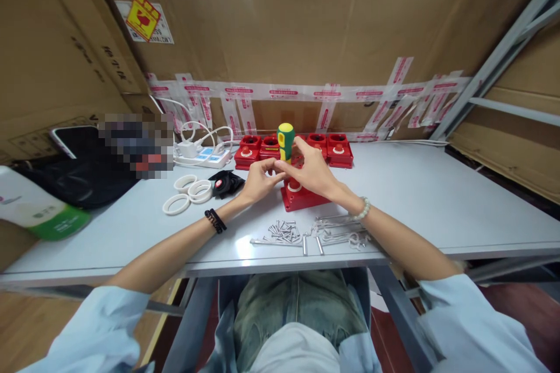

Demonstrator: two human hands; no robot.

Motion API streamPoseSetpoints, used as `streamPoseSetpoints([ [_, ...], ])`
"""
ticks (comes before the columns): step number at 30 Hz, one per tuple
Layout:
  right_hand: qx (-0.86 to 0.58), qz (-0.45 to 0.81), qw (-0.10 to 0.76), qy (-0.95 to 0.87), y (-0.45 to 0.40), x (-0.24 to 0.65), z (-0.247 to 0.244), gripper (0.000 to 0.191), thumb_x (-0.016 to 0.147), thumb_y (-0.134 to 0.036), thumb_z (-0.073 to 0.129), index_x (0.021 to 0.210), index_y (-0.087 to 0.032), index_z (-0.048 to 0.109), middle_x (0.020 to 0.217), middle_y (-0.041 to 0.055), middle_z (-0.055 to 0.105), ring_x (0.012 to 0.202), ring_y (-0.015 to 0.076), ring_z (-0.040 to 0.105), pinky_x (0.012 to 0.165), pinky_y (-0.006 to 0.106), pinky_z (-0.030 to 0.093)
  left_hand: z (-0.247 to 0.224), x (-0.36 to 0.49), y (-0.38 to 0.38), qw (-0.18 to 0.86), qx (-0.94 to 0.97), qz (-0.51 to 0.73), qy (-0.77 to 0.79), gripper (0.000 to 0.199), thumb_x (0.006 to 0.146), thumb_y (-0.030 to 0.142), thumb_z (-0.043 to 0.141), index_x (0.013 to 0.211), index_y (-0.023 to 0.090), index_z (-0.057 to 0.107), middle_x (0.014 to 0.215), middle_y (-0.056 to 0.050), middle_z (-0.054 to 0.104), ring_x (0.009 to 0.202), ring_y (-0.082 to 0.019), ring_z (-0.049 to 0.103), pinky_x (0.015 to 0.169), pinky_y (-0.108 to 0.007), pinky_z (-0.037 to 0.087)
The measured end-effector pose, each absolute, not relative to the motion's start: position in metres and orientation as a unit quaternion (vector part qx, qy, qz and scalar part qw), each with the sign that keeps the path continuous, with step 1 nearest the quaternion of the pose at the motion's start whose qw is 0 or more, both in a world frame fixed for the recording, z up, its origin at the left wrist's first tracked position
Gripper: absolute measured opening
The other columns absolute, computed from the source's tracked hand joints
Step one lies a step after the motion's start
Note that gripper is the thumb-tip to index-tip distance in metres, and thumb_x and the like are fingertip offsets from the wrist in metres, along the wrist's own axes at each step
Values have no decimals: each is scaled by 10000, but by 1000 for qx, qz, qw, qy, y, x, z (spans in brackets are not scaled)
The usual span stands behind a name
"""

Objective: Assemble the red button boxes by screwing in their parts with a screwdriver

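Observation:
A screwdriver with a green and yellow handle stands upright over a red box near the middle of the table. My right hand has its thumb and fingers closed around the lower handle. Close against it from the left, my left hand pinches with its fingertips at the screwdriver's lower end; what lies between them is hidden. The tip of the tool and most of the box's top are covered by my hands. A red knob with a pale ring shows on the box's front part.
Several red boxes line the back. Loose screws and metal rods with hooks lie near the front edge. White rings, a black crumpled bag and a power strip are left. A green-white pack stands far left.

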State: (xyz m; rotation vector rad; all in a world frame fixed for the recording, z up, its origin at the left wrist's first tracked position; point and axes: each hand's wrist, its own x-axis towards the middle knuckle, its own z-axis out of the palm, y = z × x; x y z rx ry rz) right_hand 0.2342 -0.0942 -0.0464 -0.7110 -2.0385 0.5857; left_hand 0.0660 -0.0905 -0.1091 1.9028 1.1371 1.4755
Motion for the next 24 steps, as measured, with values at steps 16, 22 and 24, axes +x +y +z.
streamPoseSetpoints([
  [16, -302, 282, 444, -795, -85, 234, -57, 280, 845, -370, 642, 1027, -160, 607, 929, 62, 701, 846, 188, 649, 843, 395, 503, -102, 68, -92, 274, 705, 517, 400, 357, 725, 490, 781, 709, 148, 680, 726, -42, 720, 674, -167, 622, 690, -292, 484],
  [22, -293, 280, 441, -801, -88, 235, -53, 211, 858, -379, 627, 925, -179, 621, 892, 40, 693, 828, 180, 633, 811, 372, 490, -102, 64, -91, 304, 700, 508, 400, 375, 730, 508, 774, 787, 146, 693, 806, -55, 731, 737, -177, 641, 704, -291, 488],
  [24, -295, 279, 445, -798, -88, 235, -53, 210, 872, -391, 611, 903, -184, 633, 893, 39, 697, 832, 179, 637, 815, 367, 484, -99, 61, -92, 303, 724, 481, 391, 373, 796, 517, 710, 877, 154, 724, 902, -75, 755, 843, -209, 674, 776, -315, 502],
])
